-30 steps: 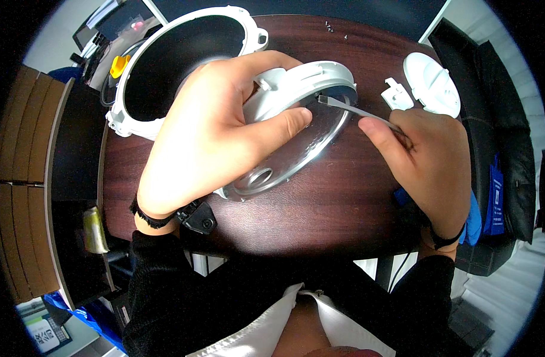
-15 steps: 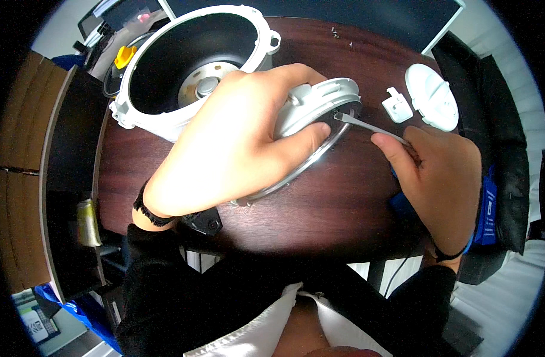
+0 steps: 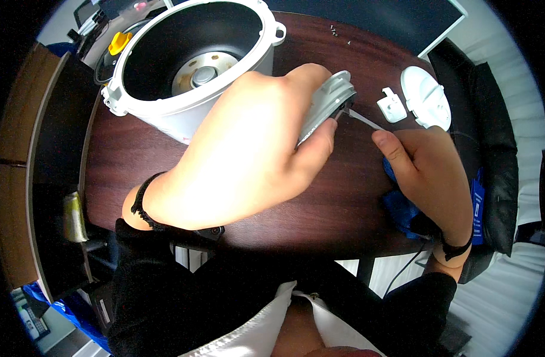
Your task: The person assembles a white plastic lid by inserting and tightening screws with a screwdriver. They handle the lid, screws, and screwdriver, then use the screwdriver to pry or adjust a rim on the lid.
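My left hand (image 3: 248, 143) is closed round the edge of a round white lid (image 3: 329, 98) with a dark inner side, holding it tilted above the table. In my right hand (image 3: 430, 169) is a slim, flat-tipped metal tool (image 3: 363, 120), pinched between thumb and fingers. Its tip meets the lid's edge close to my left thumb; the exact contact is too small to make out. Behind my left hand stands a white rice cooker body (image 3: 183, 116), open at the top, with a dark inside and a round metal plate (image 3: 222, 62) at the bottom.
A white oval cover (image 3: 426, 98) and a small white plastic part (image 3: 391, 107) lie at the right of the brown table (image 3: 272, 223). Several tiny screws (image 3: 333, 31) are at the back. A blue cloth-like thing (image 3: 400, 211) sits below my right hand. A yellow object (image 3: 120, 43) is at far left.
My left hand has turned the lid more edge-on, so its shiny inner rim no longer shows. My right hand has shifted slightly left with the tool, whose tip stays at the lid's edge.
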`<state>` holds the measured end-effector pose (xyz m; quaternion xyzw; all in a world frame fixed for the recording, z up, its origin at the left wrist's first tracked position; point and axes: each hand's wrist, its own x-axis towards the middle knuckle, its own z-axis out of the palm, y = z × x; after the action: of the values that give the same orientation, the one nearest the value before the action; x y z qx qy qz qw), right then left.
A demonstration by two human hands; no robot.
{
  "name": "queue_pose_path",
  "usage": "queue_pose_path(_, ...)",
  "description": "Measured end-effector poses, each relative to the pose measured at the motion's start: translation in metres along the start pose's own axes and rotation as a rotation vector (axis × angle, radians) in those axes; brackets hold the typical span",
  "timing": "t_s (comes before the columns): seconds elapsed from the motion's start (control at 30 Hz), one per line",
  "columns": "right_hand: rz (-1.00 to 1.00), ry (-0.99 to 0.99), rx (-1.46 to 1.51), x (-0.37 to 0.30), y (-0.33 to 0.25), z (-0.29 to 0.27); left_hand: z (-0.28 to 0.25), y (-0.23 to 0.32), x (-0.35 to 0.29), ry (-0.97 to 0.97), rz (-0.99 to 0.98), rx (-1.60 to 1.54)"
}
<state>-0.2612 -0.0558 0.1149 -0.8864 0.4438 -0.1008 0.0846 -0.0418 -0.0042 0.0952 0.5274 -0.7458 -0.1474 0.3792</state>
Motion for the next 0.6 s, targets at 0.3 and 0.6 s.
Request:
queue_pose_path(0.3, 0.338, -0.855, 1.236, 0.000, 0.017, 0.025, -0.001, 0.006, -0.005, 0.001, -0.035, 0.018)
queue_pose_path(0.6, 0.324, -0.699, 0.965, -0.006, 0.013, 0.012, -0.007, 0.001, -0.002, -0.082, -0.025, -0.044)
